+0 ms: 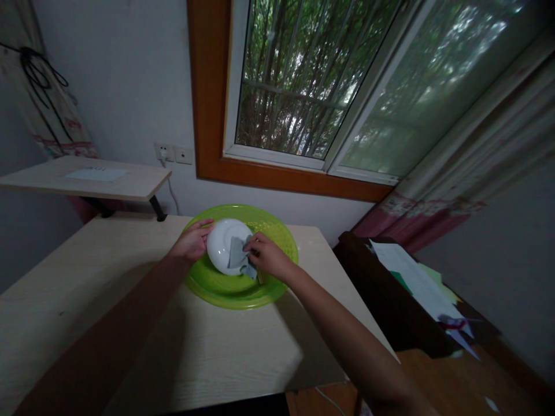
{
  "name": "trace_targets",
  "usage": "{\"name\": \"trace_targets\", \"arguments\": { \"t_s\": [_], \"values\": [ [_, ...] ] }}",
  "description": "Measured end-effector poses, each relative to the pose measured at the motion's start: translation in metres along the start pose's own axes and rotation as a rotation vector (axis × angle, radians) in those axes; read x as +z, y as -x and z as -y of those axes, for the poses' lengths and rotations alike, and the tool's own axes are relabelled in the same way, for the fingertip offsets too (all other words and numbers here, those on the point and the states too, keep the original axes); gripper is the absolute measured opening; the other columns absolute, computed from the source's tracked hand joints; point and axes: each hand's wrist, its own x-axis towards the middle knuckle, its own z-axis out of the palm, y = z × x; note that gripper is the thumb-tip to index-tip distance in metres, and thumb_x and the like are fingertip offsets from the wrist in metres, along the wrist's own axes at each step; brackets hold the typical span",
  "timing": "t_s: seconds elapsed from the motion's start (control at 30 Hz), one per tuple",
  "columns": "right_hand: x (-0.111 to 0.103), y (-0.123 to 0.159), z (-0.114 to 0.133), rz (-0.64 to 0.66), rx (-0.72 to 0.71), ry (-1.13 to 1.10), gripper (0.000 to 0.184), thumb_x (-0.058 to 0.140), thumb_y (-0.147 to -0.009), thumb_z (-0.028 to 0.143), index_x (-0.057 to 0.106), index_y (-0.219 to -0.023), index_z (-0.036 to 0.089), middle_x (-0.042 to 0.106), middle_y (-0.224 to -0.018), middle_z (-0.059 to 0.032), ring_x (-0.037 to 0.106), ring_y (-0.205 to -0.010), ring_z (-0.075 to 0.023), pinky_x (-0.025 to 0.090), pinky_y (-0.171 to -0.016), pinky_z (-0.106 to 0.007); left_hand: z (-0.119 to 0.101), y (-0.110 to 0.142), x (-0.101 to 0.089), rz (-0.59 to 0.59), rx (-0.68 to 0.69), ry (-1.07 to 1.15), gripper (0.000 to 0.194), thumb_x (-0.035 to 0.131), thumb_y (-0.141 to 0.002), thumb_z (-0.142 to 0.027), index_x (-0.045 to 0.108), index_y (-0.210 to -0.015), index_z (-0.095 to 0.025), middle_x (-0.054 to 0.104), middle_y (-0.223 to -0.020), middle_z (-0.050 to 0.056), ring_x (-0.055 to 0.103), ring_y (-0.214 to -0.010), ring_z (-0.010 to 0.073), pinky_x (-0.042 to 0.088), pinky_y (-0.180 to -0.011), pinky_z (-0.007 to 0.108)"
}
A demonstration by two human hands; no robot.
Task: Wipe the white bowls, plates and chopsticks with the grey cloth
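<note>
Over a green plastic basin (211, 293) on the table, my left hand (193, 241) grips a white bowl (219, 238) by its left edge. The bowl's rounded underside with its foot ring faces up toward me. My right hand (265, 252) pinches a grey-blue cloth (237, 253) and presses it against the right part of the bowl. A corner of the cloth hangs below the bowl's edge. Beneath the right hand, a small yellowish item (260, 277) shows in the basin, too covered to make out.
A raised shelf (143, 185) with a paper (97, 173) on it stands at the table's back left. Wall sockets (173, 153) hold a plugged-in cable. To the right, a dark cabinet (364, 289) bears papers (416, 277). A window (303, 86) is behind.
</note>
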Motion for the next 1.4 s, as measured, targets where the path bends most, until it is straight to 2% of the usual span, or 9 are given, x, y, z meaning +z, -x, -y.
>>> {"name": "trace_targets", "arguments": {
  "t_s": [0.13, 0.27, 0.4, 0.63, 0.8, 0.97, 1.07, 1.23, 1.4],
  "values": [
    [0.008, -0.003, 0.024, 0.022, -0.199, -0.018, 0.025, 0.059, -0.091, 0.012, 0.070, -0.112, 0.020, 0.060, -0.119, -0.0090, 0.059, -0.113, -0.0183, 0.050, -0.101, -0.035, 0.001, 0.000, 0.000, 0.003, 0.017, -0.001, 0.025, 0.065, -0.080, 0.001, 0.061, -0.102, -0.013, 0.070, -0.080, 0.005, 0.068, -0.063, 0.0134, 0.055, -0.058, 0.022],
    [0.013, -0.023, 0.045, 0.023, -0.261, 0.072, 0.030, 0.052, -0.098, 0.021, 0.068, -0.122, 0.029, 0.060, -0.129, -0.0053, 0.054, -0.121, -0.0195, 0.046, -0.106, -0.037, 0.002, -0.001, -0.003, 0.032, 0.002, -0.014, 0.029, 0.064, -0.080, 0.001, 0.061, -0.104, -0.013, 0.070, -0.078, 0.004, 0.068, -0.062, 0.0147, 0.054, -0.054, 0.023],
    [0.016, -0.045, 0.045, 0.008, -0.316, 0.162, 0.028, 0.054, -0.098, 0.023, 0.070, -0.121, 0.029, 0.062, -0.130, -0.0049, 0.051, -0.123, -0.0220, 0.044, -0.105, -0.038, 0.002, -0.003, -0.007, 0.076, -0.014, -0.002, 0.031, 0.061, -0.080, 0.002, 0.061, -0.107, -0.013, 0.072, -0.080, 0.006, 0.069, -0.063, 0.0161, 0.054, -0.051, 0.023],
    [0.013, -0.070, 0.004, -0.099, -0.005, 0.241, 0.039, 0.056, -0.093, 0.010, 0.068, -0.128, 0.024, 0.065, -0.130, -0.0093, 0.055, -0.119, -0.0236, 0.042, -0.105, -0.038, 0.000, -0.001, -0.002, 0.050, -0.012, 0.037, 0.028, 0.062, -0.080, 0.003, 0.061, -0.104, -0.012, 0.071, -0.078, 0.005, 0.069, -0.062, 0.0128, 0.056, -0.059, 0.021],
    [-0.002, -0.063, -0.012, 0.065, 0.283, 0.338, 0.039, 0.050, -0.093, 0.012, 0.068, -0.127, 0.018, 0.071, -0.120, -0.0112, 0.064, -0.107, -0.0205, 0.045, -0.096, -0.027, -0.001, 0.003, 0.001, 0.014, -0.019, 0.021, 0.030, 0.061, -0.082, 0.003, 0.060, -0.107, -0.012, 0.071, -0.079, 0.005, 0.069, -0.063, 0.0121, 0.056, -0.059, 0.020],
    [-0.009, -0.034, -0.018, 0.277, 0.458, 0.410, 0.030, 0.054, -0.086, 0.012, 0.076, -0.106, 0.011, 0.075, -0.106, -0.0173, 0.071, -0.095, -0.0250, 0.048, -0.081, -0.028, 0.000, 0.003, 0.001, 0.014, 0.011, 0.012, 0.028, 0.058, -0.084, 0.004, 0.061, -0.107, -0.012, 0.072, -0.085, 0.008, 0.070, -0.066, 0.0124, 0.056, -0.059, 0.020],
    [-0.008, -0.015, -0.015, 0.380, 0.490, 0.399, 0.026, 0.057, -0.082, 0.011, 0.079, -0.097, 0.012, 0.077, -0.098, -0.0162, 0.072, -0.089, -0.0255, 0.048, -0.074, -0.027, 0.000, 0.004, 0.003, 0.015, 0.024, 0.013, 0.027, 0.057, -0.085, 0.004, 0.061, -0.105, -0.012, 0.071, -0.084, 0.007, 0.069, -0.063, 0.0119, 0.056, -0.058, 0.020],
    [-0.003, 0.005, 0.004, 0.475, 0.421, 0.282, 0.021, 0.067, -0.080, 0.018, 0.079, -0.096, 0.021, 0.079, -0.094, -0.0048, 0.072, -0.087, -0.0186, 0.046, -0.071, -0.022, -0.002, 0.006, 0.005, -0.010, 0.022, 0.012, 0.026, 0.058, -0.083, 0.005, 0.060, -0.102, -0.013, 0.071, -0.083, 0.006, 0.068, -0.062, 0.0124, 0.055, -0.056, 0.020],
    [0.003, 0.007, 0.021, 0.366, 0.404, -0.024, 0.007, 0.074, -0.079, 0.022, 0.078, -0.083, 0.019, 0.076, -0.075, 0.0000, 0.068, -0.070, -0.0131, 0.043, -0.064, -0.020, -0.002, 0.005, 0.005, -0.008, 0.024, -0.005, 0.026, 0.059, -0.082, 0.004, 0.060, -0.101, -0.013, 0.069, -0.077, 0.005, 0.066, -0.058, 0.0116, 0.053, -0.053, 0.019]
  ]
}}
